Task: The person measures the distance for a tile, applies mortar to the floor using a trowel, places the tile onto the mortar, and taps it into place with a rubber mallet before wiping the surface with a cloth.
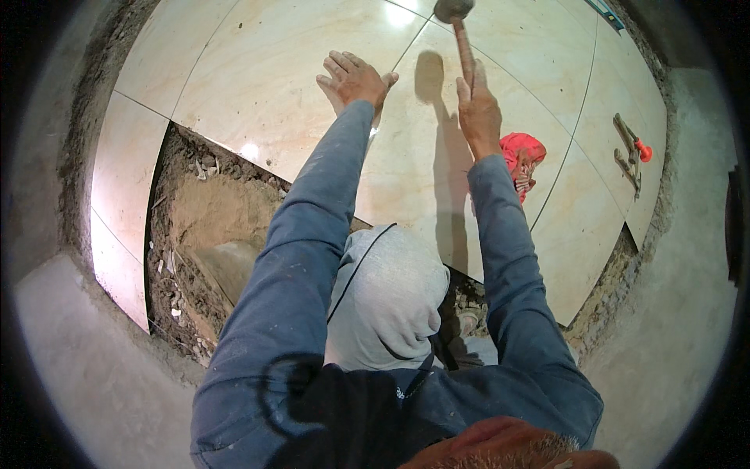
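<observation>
My right hand [479, 119] is closed around the wooden handle of a mallet [464, 53], its dark head raised at the top of the view over the floor. A long shadow of mallet and arm falls across the tiles. My left hand [355, 81] rests on a large cream floor tile [258, 94], fingers apart, near the joint with the neighbouring tile. It holds nothing. Close to my right wrist lies a crumpled red cloth [522, 148] on the tiles.
Left of my knees an untiled patch of loose soil [223, 203] drops below the tile edges. A metal tool with an orange knob [631, 155] lies on the right tiles, and a blue-edged bar [606, 12] at the far right. Rough dirt gaps border grey concrete [70, 352].
</observation>
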`<state>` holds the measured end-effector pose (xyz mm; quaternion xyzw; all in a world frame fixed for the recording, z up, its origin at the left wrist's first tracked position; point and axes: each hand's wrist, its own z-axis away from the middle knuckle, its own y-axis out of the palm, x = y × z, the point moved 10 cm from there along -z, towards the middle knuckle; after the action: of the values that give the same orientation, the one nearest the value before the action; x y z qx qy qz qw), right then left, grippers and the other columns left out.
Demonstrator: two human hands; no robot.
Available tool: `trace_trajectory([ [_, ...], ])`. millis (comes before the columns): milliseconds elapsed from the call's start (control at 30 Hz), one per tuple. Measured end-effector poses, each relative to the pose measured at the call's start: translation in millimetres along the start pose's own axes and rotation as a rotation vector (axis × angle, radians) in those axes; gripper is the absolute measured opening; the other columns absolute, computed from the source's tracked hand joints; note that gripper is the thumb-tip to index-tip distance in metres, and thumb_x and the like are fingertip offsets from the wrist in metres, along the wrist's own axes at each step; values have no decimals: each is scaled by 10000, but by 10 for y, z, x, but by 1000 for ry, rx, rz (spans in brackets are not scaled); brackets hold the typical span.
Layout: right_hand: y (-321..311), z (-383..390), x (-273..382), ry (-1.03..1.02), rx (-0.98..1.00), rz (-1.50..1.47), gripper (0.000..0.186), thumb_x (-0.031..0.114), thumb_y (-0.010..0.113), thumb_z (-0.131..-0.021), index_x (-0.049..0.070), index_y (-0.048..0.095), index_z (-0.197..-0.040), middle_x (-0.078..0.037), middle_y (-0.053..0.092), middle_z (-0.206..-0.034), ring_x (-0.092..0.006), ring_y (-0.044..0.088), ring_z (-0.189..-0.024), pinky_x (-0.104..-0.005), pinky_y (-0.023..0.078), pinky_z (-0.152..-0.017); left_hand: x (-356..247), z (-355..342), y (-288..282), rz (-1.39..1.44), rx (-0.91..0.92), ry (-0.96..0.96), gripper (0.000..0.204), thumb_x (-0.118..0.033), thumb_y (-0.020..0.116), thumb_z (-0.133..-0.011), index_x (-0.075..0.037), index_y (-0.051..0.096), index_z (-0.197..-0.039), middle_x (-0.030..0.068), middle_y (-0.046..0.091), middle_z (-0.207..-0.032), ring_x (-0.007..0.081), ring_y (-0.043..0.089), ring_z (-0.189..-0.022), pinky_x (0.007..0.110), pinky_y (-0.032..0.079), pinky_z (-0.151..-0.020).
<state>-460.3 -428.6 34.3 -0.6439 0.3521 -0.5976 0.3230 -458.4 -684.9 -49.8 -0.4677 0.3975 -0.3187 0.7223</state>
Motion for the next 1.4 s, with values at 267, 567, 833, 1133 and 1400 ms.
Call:
trace_trajectory([
  [267,81,79,22,-14,69,55,596,430,529,-1016,188,391,-1542,-268,706,-1114,-479,679,-1018,-563,525,-850,19,-6,-38,23,-12,-18,1157,-677,636,-879,70,124,-1600,289,82,-1678,434,39,-1566,654,59,-1222],
  [567,-378,1033,-207,284,188,-666,419,346,580,-1011,51,544,-1307,-34,552,-689,-140,539,-523,-305,423,-458,-201,-104,86,-46,-105,171,893,-576,565,-973,2,270,-1587,310,156,-1655,474,102,-1548,669,87,-1208],
  [833,-1131,3403,-966,796,104,-864,373,246,615,-1027,32,501,-1310,25,486,-665,-55,435,-470,-230,344,-395,-1892,-83,728,-94,-299,939,691,-507,351,-1075,-38,322,-1581,163,284,-1663,341,247,-1542,527,134,-1265],
  [1133,-1328,3803,-1515,962,-247,-1157,432,339,537,-1076,30,484,-1374,20,459,-665,-56,413,-453,-235,334,-379,-2248,-593,793,-212,-347,919,704,-527,315,-1069,-62,305,-1596,147,272,-1672,313,214,-1559,509,125,-1270],
  [1400,-1979,4060,-2567,1042,-439,-800,396,471,454,-1088,81,518,-1068,24,455,-650,-75,428,-433,-244,338,-368,-2794,844,1278,-58,-283,1235,683,-517,349,-1068,-46,366,-1563,174,329,-1642,373,273,-1528,597,175,-1227],
])
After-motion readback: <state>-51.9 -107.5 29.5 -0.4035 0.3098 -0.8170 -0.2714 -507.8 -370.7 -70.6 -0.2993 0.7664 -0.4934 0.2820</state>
